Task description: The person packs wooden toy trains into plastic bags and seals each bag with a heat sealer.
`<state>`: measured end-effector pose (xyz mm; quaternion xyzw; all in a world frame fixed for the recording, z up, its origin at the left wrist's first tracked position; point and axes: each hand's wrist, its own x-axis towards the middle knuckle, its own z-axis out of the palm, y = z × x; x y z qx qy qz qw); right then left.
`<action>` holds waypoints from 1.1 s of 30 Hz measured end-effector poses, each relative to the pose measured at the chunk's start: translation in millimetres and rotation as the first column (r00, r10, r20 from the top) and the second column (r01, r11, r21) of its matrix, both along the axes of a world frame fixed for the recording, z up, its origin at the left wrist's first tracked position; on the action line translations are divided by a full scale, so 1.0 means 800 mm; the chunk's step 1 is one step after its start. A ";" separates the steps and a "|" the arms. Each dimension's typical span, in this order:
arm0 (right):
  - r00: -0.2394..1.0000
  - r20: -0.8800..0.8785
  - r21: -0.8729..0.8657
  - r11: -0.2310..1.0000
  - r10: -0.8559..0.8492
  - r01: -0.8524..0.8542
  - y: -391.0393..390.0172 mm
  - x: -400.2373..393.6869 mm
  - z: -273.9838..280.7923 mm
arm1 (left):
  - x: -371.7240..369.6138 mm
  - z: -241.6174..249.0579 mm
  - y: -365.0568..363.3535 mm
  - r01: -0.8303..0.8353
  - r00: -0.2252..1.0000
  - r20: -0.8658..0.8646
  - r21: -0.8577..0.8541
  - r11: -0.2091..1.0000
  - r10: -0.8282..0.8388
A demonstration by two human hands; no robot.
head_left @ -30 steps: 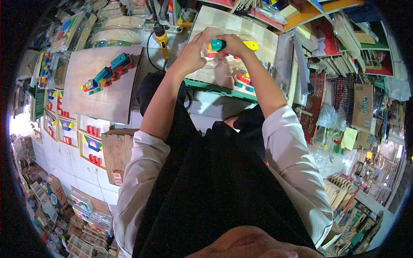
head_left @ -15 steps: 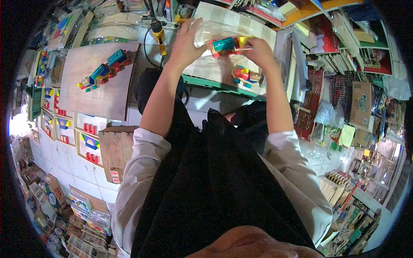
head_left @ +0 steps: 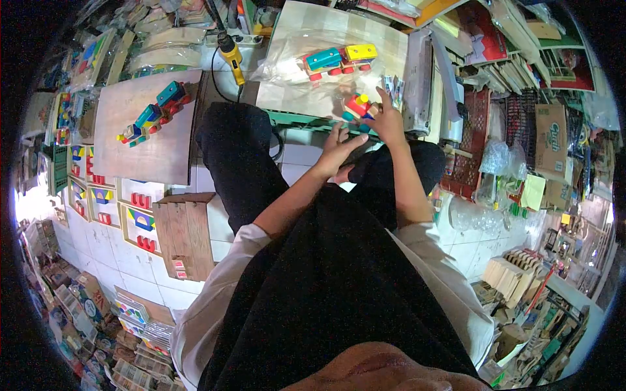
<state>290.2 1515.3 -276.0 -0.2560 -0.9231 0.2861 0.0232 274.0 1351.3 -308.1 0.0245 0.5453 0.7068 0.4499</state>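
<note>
Left hand (head_left: pixel 336 154) is held spread, nothing gripped, by the near edge of the worktop (head_left: pixel 287 98); right hand (head_left: pixel 389 124) is set beside the toy engine (head_left: pixel 358 107), grip unclear; farther back, spaced apart, a teal wagon (head_left: pixel 323 60) is placed.

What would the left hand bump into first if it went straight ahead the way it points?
Probably the red toy engine beyond the left hand; depth is unclear, so the green edge under the board might come first.

Toy engine (head_left: pixel 358 106) and wagon (head_left: pixel 324 59), glossy painted wood; film (head_left: pixel 282 57), wrinkled clear plastic; worktop (head_left: pixel 293 101), smooth pale wood; planks (head_left: pixel 186 228), matt wood; garment (head_left: pixel 326 280), matt cloth
</note>
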 end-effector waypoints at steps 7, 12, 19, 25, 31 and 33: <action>0.995 -0.101 -0.399 0.916 0.009 -0.049 -0.111 0.086 0.060 | -0.001 0.001 -0.015 -0.113 0.992 0.076 0.226 0.968 0.098; 0.973 -0.079 -0.760 0.644 -0.217 0.082 -0.064 0.124 0.096 | 0.003 0.037 -0.059 0.329 0.935 -0.214 0.223 0.918 -0.283; 0.962 0.233 -0.817 0.508 -0.142 0.273 -0.036 0.105 0.098 | 0.002 0.113 -0.074 0.451 0.523 -0.657 -0.327 0.830 -0.543; 0.981 0.183 -0.891 0.410 -0.062 0.192 -0.039 0.103 0.084 | -0.007 0.124 -0.082 0.356 0.299 -0.723 -0.521 0.776 -0.623; 0.990 0.129 -0.912 0.399 0.059 0.095 -0.040 0.104 0.080 | -0.026 0.122 -0.096 0.386 0.173 -0.792 -0.493 0.780 -0.586; 0.979 0.187 -0.940 0.306 0.084 0.153 -0.038 0.102 0.084 | -0.031 0.134 -0.095 0.276 -0.052 -0.834 -0.540 0.795 -0.549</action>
